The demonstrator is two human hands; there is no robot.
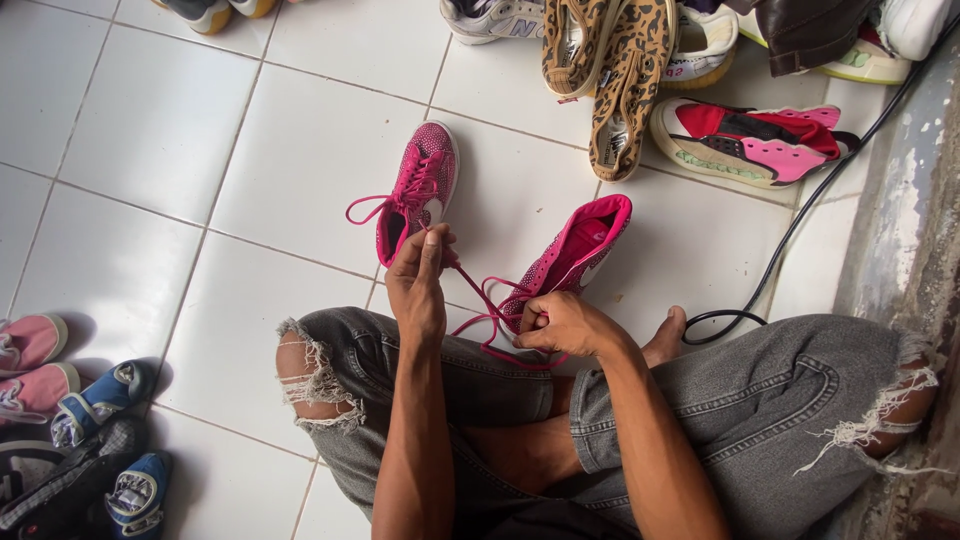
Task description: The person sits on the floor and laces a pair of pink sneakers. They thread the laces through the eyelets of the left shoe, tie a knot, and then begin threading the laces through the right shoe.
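Two pink dotted sneakers lie on the white tiled floor in front of my crossed legs. The left sneaker (420,190) lies further away, its laces loose. The right sneaker (572,255) is close to my knee. My left hand (420,275) is raised and pinches a pink lace (480,300) pulled taut from the right sneaker. My right hand (560,325) is closed on the lace end at that sneaker's toe.
Several other shoes sit at the top: leopard-print slip-ons (610,60), a red and pink sneaker (755,140), white sneakers (490,18). Pink and blue children's shoes (70,400) lie at the lower left. A black cable (800,220) runs along a grey wall (915,220) on the right.
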